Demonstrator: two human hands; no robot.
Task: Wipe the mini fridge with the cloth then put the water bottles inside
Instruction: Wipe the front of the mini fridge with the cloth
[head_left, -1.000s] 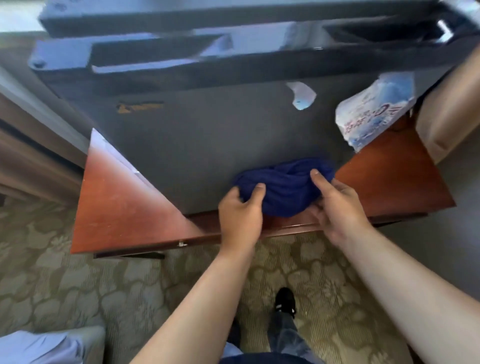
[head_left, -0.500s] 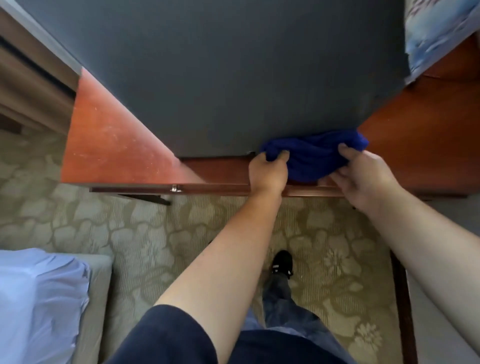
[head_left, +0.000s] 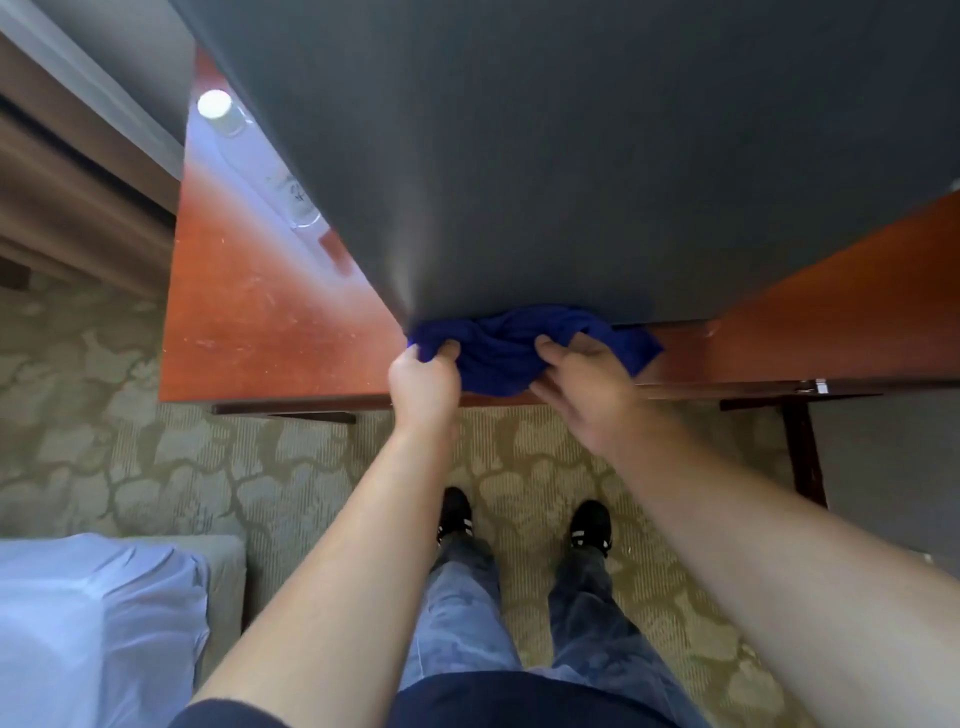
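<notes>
The dark grey mini fridge (head_left: 545, 156) stands on a reddish wooden desk (head_left: 270, 332) and fills the top of the head view. A bunched blue cloth (head_left: 506, 353) lies against the fridge's lower front edge, near its left corner. My left hand (head_left: 423, 384) grips the cloth's left end. My right hand (head_left: 587, 384) holds its right part, thumb on top. A clear water bottle (head_left: 244, 140) with a white cap stands on the desk to the left of the fridge, partly hidden by it.
The desk's front edge runs just below my hands, with a dark leg (head_left: 805, 457) at the right. Patterned carpet (head_left: 130, 457) covers the floor, where my two shoes show. A bed corner with white sheet (head_left: 93, 623) is at lower left.
The view has tilted further down and shifted right. Both hands with the cloth have moved left along the fridge's lower edge to its left corner. The bottle has come into view.
</notes>
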